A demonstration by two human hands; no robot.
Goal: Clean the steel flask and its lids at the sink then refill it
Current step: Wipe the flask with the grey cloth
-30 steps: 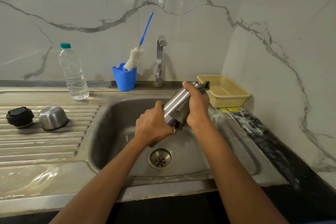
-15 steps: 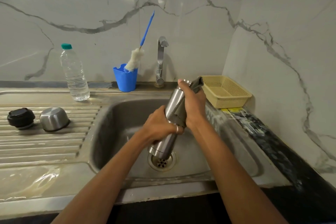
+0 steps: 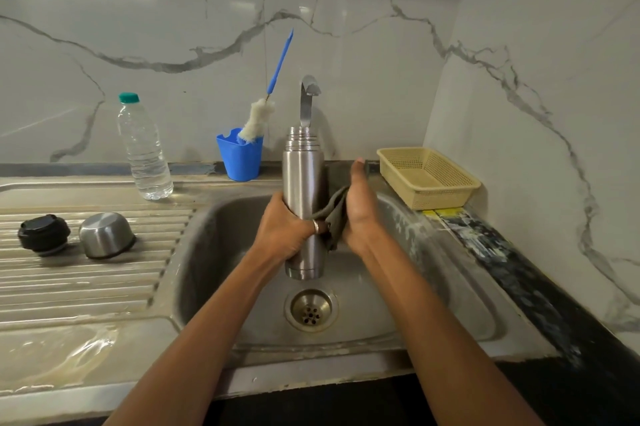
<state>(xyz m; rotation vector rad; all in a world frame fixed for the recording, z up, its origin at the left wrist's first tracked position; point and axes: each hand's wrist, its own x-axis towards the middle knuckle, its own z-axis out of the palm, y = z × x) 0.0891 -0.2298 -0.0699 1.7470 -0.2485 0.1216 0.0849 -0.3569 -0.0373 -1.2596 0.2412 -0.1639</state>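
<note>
Marble-patterned wall panels point(image 3: 173, 27) back a stainless steel sink unit, with clock positions referenced to the basin point(image 3: 398, 287) centre. On the ribbed drainboard point(image 3: 86, 287), at 9 o'clock, the black stopper lid point(image 3: 44, 234) and the steel cup lid point(image 3: 105, 235) sit side by side, close together; the cup lid is mouth down. At 10 o'clock a clear plastic water bottle point(image 3: 143, 148) with a green cap stands upright on the rear ledge. At 11 o'clock a blue plastic cup point(image 3: 239, 159) holds a bottle brush point(image 3: 263, 114), white head down and blue handle leaning toward 1 o'clock. The tap point(image 3: 308, 100) rises at 12 o'clock, directly behind the flask mouth. The steel flask point(image 3: 303, 183) is held upright above the basin, uncapped, with its base over the drain point(image 3: 311, 309). The left hand point(image 3: 285, 235) grips the lower body of the flask, fingers curled round it; a ring point(image 3: 316, 225) shows on one finger. A grey cloth point(image 3: 334, 214) lies between the flask and the right hand point(image 3: 362, 211) and touches the flask beside the left fingers. The right hand has its fingers extended toward 12 o'clock, its palm against the cloth at the flask's 3 o'clock side; whether the thumb pinches the cloth cannot be determined. At 2 o'clock a yellow perforated plastic basket point(image 3: 427, 176) sits in the wall corner.
</note>
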